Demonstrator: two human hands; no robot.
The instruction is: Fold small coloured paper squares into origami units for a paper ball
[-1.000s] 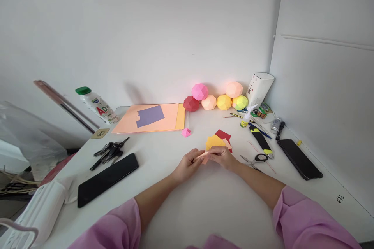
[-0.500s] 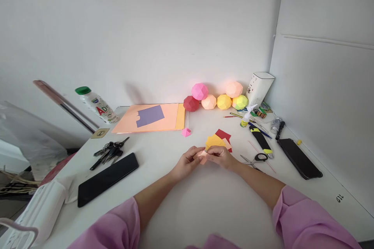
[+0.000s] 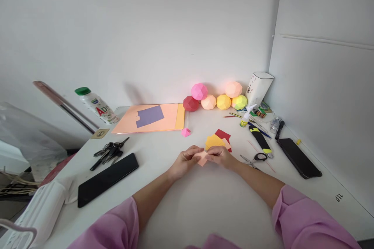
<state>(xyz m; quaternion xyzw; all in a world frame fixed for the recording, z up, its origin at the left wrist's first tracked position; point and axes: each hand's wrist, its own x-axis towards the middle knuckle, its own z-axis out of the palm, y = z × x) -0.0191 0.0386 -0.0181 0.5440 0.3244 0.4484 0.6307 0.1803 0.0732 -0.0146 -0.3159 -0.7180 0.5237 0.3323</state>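
A small peach paper piece is pinched between both hands above the white table. My left hand is closed on its left side, and my right hand grips the right side with thumb and fingers. Part of the paper is hidden by my fingers. Just beyond the hands lie yellow paper pieces, a dark red paper piece and a peach scrap. A small folded pink paper piece sits farther back to the left.
Faceted paper balls are stacked along the wall. Scissors, a box cutter and a glue bottle lie or stand to the right. A black phone, keys and coloured sheets are on the left.
The peach paper has turned in my fingers and now shows a flatter, wider face pointing downward. Both hands stay in nearly the same place.
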